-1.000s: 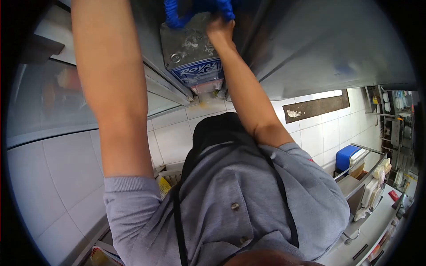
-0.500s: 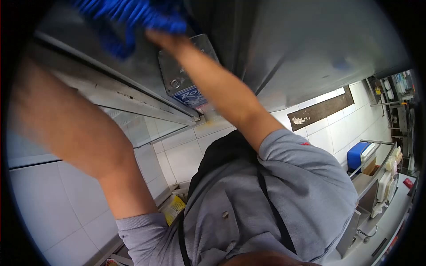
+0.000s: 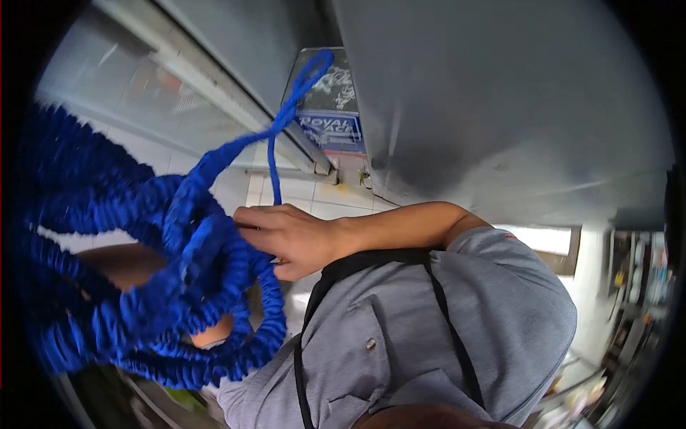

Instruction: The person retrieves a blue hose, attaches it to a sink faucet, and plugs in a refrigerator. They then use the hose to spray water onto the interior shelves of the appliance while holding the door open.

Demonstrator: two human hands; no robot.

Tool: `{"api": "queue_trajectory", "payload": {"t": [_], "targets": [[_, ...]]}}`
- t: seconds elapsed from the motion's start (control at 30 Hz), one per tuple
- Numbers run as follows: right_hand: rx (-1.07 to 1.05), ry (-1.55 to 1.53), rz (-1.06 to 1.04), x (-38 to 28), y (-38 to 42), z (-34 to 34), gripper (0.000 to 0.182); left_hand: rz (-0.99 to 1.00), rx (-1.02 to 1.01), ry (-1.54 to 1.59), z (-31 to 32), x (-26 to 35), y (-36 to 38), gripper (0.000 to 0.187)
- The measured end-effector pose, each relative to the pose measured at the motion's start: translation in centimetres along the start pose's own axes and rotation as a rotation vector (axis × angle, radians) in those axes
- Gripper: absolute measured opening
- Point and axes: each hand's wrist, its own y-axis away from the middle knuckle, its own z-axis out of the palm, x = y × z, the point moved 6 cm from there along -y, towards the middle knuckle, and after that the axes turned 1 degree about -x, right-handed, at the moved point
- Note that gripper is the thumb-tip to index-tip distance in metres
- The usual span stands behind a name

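One head view is all there is, looking down the person's own grey shirt and dark apron straps (image 3: 443, 307). Most of the blue expandable hose (image 3: 164, 286) is bunched in crinkled coils in front of the chest, at the left of the picture, while a single thin strand of it rises to a loop (image 3: 309, 71) that lies against a metal tin with a blue label (image 3: 330, 107), wedged between a sliding-door rail (image 3: 236, 93) and a large grey steel panel (image 3: 500, 107). The right hand (image 3: 289, 239) is clenched on the coils where that strand leaves the bundle. The left hand (image 3: 211, 330) is almost wholly buried under the hose; it seems to carry the bundle from below, but whether its fingers are closed I cannot tell. Judging by how things lie, gathering the hose is largely done: the bulk is in the arms, and only the upper loop by the tin remains to come free. White wall tiles (image 3: 314, 196) show behind.
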Motion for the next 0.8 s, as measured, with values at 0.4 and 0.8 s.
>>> {"api": "queue_trajectory", "payload": {"t": [0.4,0.8], "targets": [[-0.348,-0.372,0.315,-3.6,18.0,2.5,0.044,-0.01,0.216,-0.163,14.8,11.5,23.2,0.019],[-0.751,-0.201,0.319,-13.2,35.7,4.7,0.023,-0.067,0.766,-0.458,38.6,17.1,49.8,0.035]]}}
